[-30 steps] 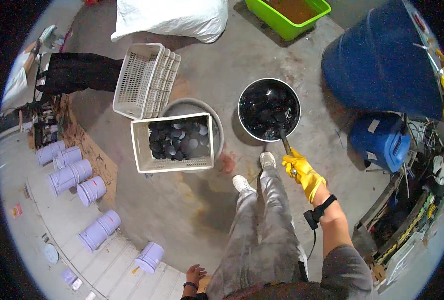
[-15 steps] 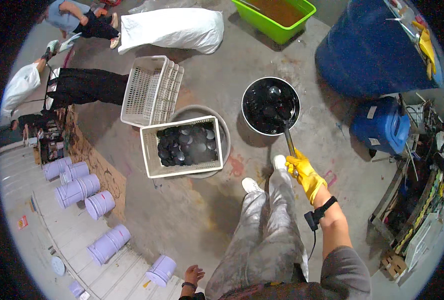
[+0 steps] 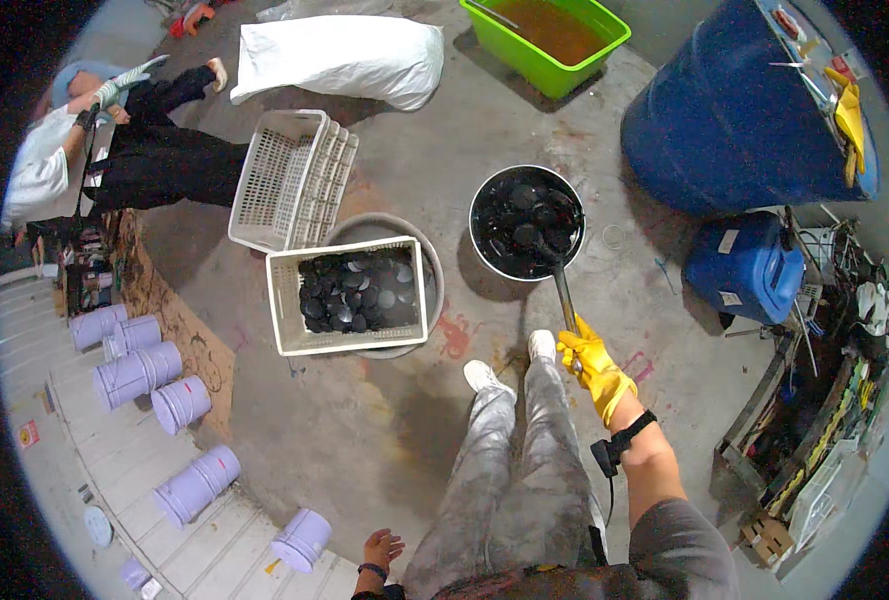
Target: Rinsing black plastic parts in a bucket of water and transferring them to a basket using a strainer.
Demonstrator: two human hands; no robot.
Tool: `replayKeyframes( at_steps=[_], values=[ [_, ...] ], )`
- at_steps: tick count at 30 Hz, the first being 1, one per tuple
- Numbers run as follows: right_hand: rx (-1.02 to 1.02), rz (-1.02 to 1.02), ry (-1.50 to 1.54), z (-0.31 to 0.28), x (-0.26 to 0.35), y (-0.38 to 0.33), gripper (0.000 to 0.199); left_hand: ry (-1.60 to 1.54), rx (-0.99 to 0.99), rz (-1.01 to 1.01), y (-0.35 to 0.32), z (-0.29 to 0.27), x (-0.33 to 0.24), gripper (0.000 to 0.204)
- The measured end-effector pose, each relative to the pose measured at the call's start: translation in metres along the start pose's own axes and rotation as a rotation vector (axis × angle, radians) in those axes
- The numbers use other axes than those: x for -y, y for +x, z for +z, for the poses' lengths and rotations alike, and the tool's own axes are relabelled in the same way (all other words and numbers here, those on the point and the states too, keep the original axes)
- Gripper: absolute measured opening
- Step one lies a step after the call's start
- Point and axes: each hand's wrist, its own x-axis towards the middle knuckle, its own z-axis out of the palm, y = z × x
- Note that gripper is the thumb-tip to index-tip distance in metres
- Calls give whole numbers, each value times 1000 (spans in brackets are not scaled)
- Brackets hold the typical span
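Note:
In a yellow rubber glove, my right hand (image 3: 592,366) is closed around the dark handle of a long-handled tool (image 3: 563,296). The tool slants into a round bucket (image 3: 578,190) with a pale rim, and its far end is hidden among the contents. Wet black discs (image 3: 530,208) crowd the bucket in dark liquid. My left hand (image 3: 384,549), bare, hangs low beside my leg with its fingers apart and nothing in it. Left of the bucket, a white crate (image 3: 285,300) holds many more black discs and rests over a round grey tub (image 3: 432,270).
Stacked white baskets (image 3: 277,180) stand behind the crate, near two other people at left. A white sack (image 3: 340,62) and a green tub (image 3: 550,75) lie farther back. Blue barrels (image 3: 740,265) and clutter flank the right; lilac buckets (image 3: 197,485) line the left.
More discs show at the liquid's surface in the bucket, around the tool's end. My right hand keeps its grip. The view has shifted slightly; the people at left have changed posture.

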Motion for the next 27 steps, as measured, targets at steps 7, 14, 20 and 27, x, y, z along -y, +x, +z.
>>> replayKeyframes(
  at_steps=[7, 14, 20, 27],
  values=[
    [33, -3, 25, -11, 3, -9, 56, 28, -52, -56, -6, 17, -5, 31],
    [67, 28, 38, -25, 10, -16, 56, 47, -36, -46, -7, 29, -7, 33],
    [63, 42, 70, -27, 11, -24, 60, 22, -36, -50, -9, 31, -3, 34],
    [93, 31, 11, -27, 20, -33, 56, -23, -10, -18, -10, 34, 6, 32]
  ],
)
